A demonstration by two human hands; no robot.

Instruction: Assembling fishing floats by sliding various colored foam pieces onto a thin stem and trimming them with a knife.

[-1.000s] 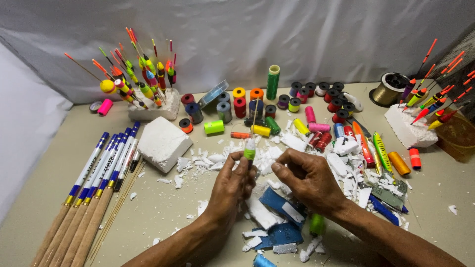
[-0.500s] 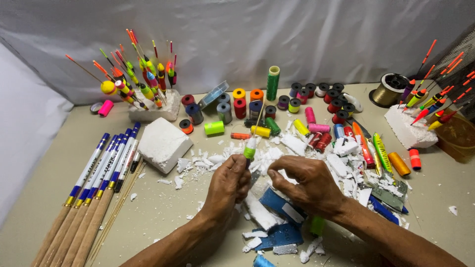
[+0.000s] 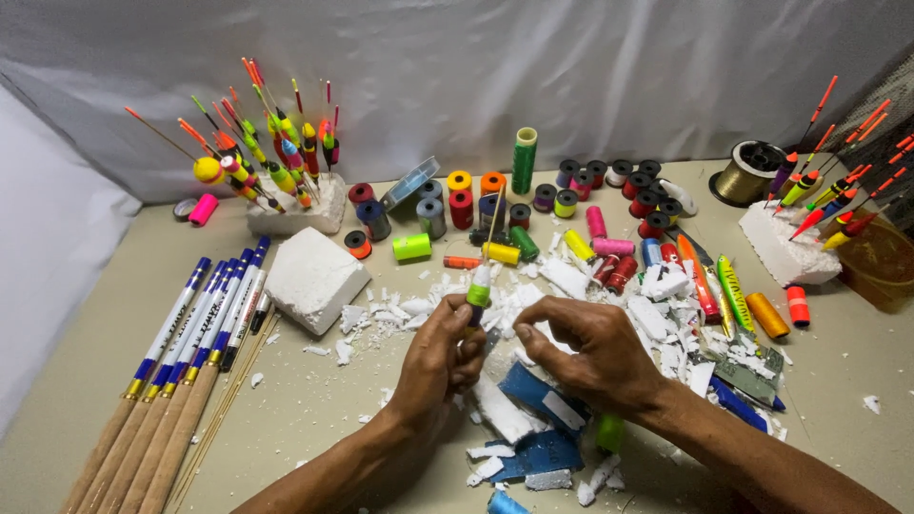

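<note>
My left hand point(image 3: 440, 364) grips a small fishing float point(image 3: 479, 286) with a green and white body, held upright over the table's middle. Its thin stem points up toward the thread spools. My right hand point(image 3: 590, 349) hovers just to the right of it, fingers curled and pinched together near the float's lower end; whether it holds anything is hidden. Under both hands lie broken white foam pieces point(image 3: 503, 411) and blue scraps point(image 3: 535, 453).
A white foam block point(image 3: 314, 279) lies left of my hands. Blue-tipped wooden rods point(image 3: 181, 357) lie at far left. Several thread spools point(image 3: 519, 202) crowd the back. Foam blocks stuck with floats stand back left point(image 3: 286, 214) and right point(image 3: 785, 247). Lures and crumbs lie right.
My hands lifted slightly and drew a little apart. The float stands more upright in my left hand, and my right hand's fingers have pulled back from it.
</note>
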